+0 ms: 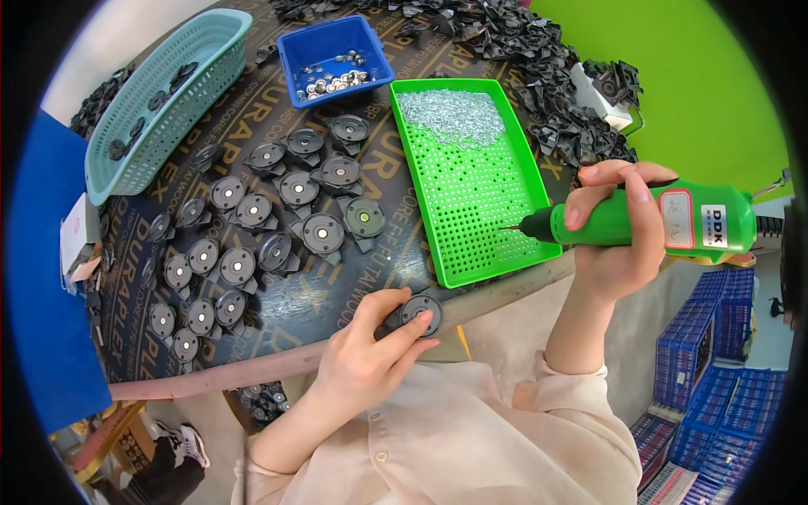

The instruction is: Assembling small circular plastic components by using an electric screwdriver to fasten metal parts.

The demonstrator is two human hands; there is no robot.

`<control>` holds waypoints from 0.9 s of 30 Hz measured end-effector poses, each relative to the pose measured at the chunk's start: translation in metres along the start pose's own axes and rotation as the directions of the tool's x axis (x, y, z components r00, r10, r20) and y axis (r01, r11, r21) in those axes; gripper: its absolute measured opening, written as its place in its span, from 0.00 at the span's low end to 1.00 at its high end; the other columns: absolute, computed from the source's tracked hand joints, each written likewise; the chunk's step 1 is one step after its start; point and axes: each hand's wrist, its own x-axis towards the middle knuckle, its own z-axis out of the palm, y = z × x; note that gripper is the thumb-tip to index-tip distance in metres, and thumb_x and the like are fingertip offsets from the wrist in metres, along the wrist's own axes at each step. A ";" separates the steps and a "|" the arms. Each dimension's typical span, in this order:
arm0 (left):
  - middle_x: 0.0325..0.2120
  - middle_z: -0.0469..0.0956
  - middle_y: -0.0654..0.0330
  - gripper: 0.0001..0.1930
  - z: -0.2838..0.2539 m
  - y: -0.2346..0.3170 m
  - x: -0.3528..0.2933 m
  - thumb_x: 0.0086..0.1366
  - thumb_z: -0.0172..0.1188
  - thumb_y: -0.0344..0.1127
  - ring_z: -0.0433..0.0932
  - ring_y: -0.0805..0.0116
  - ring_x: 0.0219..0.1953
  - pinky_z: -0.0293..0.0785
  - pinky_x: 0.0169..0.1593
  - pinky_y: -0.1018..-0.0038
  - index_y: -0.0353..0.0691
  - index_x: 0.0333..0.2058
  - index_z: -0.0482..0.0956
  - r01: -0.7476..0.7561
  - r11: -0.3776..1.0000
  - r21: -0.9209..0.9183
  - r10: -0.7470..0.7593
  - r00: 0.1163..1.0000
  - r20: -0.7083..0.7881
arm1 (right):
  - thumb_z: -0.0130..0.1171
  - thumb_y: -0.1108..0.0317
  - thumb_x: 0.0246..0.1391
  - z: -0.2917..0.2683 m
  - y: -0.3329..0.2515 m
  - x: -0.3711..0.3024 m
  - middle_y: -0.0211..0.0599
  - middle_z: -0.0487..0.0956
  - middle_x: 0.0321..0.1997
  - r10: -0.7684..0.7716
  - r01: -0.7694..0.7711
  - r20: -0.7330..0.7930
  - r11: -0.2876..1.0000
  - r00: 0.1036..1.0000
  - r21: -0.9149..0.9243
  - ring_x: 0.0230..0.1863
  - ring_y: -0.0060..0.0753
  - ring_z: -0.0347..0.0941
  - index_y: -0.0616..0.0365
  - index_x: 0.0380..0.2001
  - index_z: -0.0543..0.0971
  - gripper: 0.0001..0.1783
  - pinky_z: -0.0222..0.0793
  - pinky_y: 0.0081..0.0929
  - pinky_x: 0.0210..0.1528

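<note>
At the table's near edge my left hand (370, 345) grips a round black plastic part (421, 316), thumb and fingers around its rim. My right hand (619, 223) is wrapped round a green electric screwdriver (699, 220), held level with its bit pointing left. The bit tip hovers over the near right part of a green perforated tray (461, 268). A heap of small silver screws (454, 118) lies at the tray's far end. Left of the tray, several similar round black parts (321, 232) sit in loose rows, many with a shiny metal disc in the middle.
A blue bin (295, 59) with small metal discs stands at the back. Beside it is a long teal basket (109, 181) holding a few black parts. Piles of black plastic pieces (581, 126) line the far right. Stacked blue boxes (699, 337) stand on the right; a person's shoe (194, 443) shows lower left.
</note>
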 end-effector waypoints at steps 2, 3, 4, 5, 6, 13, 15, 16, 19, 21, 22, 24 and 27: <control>0.42 0.76 0.50 0.18 0.004 -0.003 -0.001 0.45 0.72 0.29 0.80 0.58 0.38 0.80 0.38 0.73 0.40 0.38 0.82 -0.018 1.000 0.020 0.019 0.999 -0.030 | 0.45 0.70 0.55 0.002 -0.002 0.000 0.61 0.75 0.30 0.014 -0.014 0.000 1.000 1.000 0.003 0.13 0.35 0.67 0.71 0.35 0.68 0.11 0.66 0.30 0.19; 0.42 0.76 0.50 0.18 0.005 -0.004 -0.001 0.44 0.73 0.29 0.81 0.59 0.37 0.80 0.36 0.73 0.40 0.38 0.82 -0.060 0.995 0.079 0.063 0.997 -0.034 | 0.46 0.71 0.55 0.006 -0.004 0.000 0.60 0.76 0.29 -0.006 0.005 -0.031 1.000 0.999 -0.006 0.12 0.34 0.68 0.71 0.34 0.67 0.10 0.67 0.29 0.19; 0.42 0.76 0.49 0.18 0.005 -0.005 -0.001 0.43 0.73 0.30 0.81 0.60 0.35 0.80 0.33 0.74 0.41 0.37 0.82 -0.101 0.985 0.138 0.107 0.994 -0.036 | 0.47 0.72 0.55 0.009 -0.007 0.001 0.60 0.77 0.28 -0.026 0.025 -0.063 1.000 0.998 -0.015 0.11 0.33 0.69 0.71 0.33 0.67 0.09 0.67 0.27 0.18; 0.42 0.76 0.49 0.18 0.005 -0.007 -0.003 0.43 0.73 0.30 0.81 0.60 0.35 0.80 0.33 0.74 0.41 0.37 0.82 -0.093 0.985 0.142 0.100 0.994 -0.038 | 0.47 0.72 0.55 0.010 -0.011 0.001 0.60 0.77 0.28 -0.021 0.020 -0.059 1.000 0.998 -0.009 0.11 0.33 0.69 0.71 0.33 0.67 0.09 0.67 0.27 0.18; 0.42 0.76 0.49 0.17 0.005 -0.010 -0.005 0.45 0.71 0.31 0.81 0.60 0.35 0.80 0.33 0.74 0.40 0.37 0.82 -0.133 0.973 0.186 0.143 0.989 -0.039 | 0.46 0.71 0.55 0.007 -0.016 0.000 0.60 0.76 0.29 -0.056 0.059 -0.039 0.995 0.998 0.081 0.12 0.34 0.68 0.70 0.34 0.66 0.10 0.67 0.27 0.16; 0.42 0.77 0.48 0.15 0.011 -0.013 -0.003 0.47 0.69 0.34 0.81 0.63 0.34 0.79 0.32 0.76 0.39 0.36 0.82 -0.221 0.945 0.240 0.239 0.970 -0.047 | 0.43 0.68 0.56 0.023 -0.050 -0.033 0.58 0.72 0.37 -0.109 -0.018 0.353 0.941 0.929 0.338 0.13 0.35 0.69 0.65 0.39 0.62 0.11 0.67 0.27 0.14; 0.42 0.77 0.48 0.15 0.009 -0.014 -0.004 0.47 0.69 0.34 0.81 0.63 0.34 0.79 0.32 0.76 0.39 0.36 0.82 -0.214 0.943 0.254 0.234 0.971 -0.049 | 0.44 0.69 0.56 0.032 -0.045 -0.037 0.59 0.72 0.35 -0.047 -0.073 0.351 0.944 0.935 0.322 0.13 0.36 0.69 0.65 0.38 0.62 0.11 0.69 0.28 0.15; 0.42 0.77 0.48 0.15 0.008 -0.014 -0.005 0.47 0.69 0.34 0.81 0.63 0.34 0.79 0.32 0.76 0.39 0.36 0.82 -0.212 0.941 0.265 0.233 0.971 -0.049 | 0.44 0.70 0.55 0.036 -0.043 -0.039 0.60 0.72 0.34 0.015 -0.127 0.344 0.945 0.939 0.303 0.13 0.37 0.69 0.66 0.37 0.61 0.10 0.71 0.29 0.16; 0.42 0.77 0.48 0.15 0.007 -0.013 -0.005 0.48 0.69 0.35 0.81 0.63 0.34 0.79 0.31 0.76 0.40 0.36 0.82 -0.199 0.941 0.272 0.222 0.974 -0.055 | 0.45 0.69 0.56 0.042 -0.043 -0.042 0.59 0.73 0.31 0.046 -0.144 0.320 0.946 0.946 0.292 0.14 0.38 0.69 0.66 0.37 0.62 0.11 0.70 0.29 0.15; 0.42 0.77 0.49 0.15 0.008 -0.011 -0.004 0.48 0.69 0.35 0.81 0.64 0.34 0.79 0.31 0.77 0.40 0.36 0.82 -0.204 0.940 0.275 0.227 0.972 -0.055 | 0.50 0.72 0.54 0.032 -0.042 -0.042 0.58 0.75 0.34 0.055 -0.180 0.382 0.937 0.923 0.300 0.19 0.37 0.73 0.66 0.40 0.64 0.12 0.73 0.30 0.23; 0.41 0.77 0.49 0.15 0.009 -0.011 -0.004 0.48 0.69 0.35 0.81 0.64 0.34 0.79 0.31 0.77 0.40 0.36 0.82 -0.208 0.936 0.283 0.232 0.971 -0.055 | 0.56 0.76 0.53 0.028 -0.042 -0.042 0.57 0.77 0.36 0.061 -0.217 0.442 0.925 0.895 0.312 0.25 0.35 0.76 0.65 0.42 0.66 0.14 0.76 0.31 0.30; 0.41 0.77 0.49 0.14 0.011 -0.014 -0.006 0.48 0.68 0.35 0.81 0.64 0.34 0.79 0.31 0.77 0.40 0.36 0.82 -0.204 0.934 0.293 0.231 0.971 -0.063 | 0.51 0.73 0.54 0.035 -0.039 -0.042 0.57 0.75 0.33 0.043 -0.188 0.449 0.941 0.892 0.282 0.20 0.37 0.73 0.65 0.40 0.64 0.12 0.73 0.30 0.23; 0.41 0.78 0.50 0.15 0.008 -0.013 -0.006 0.47 0.68 0.35 0.81 0.65 0.33 0.79 0.30 0.78 0.41 0.36 0.82 -0.204 0.932 0.301 0.234 0.970 -0.066 | 0.46 0.70 0.56 0.043 -0.039 -0.039 0.57 0.73 0.30 0.043 -0.170 0.465 0.957 0.884 0.234 0.15 0.38 0.70 0.65 0.37 0.63 0.10 0.70 0.30 0.17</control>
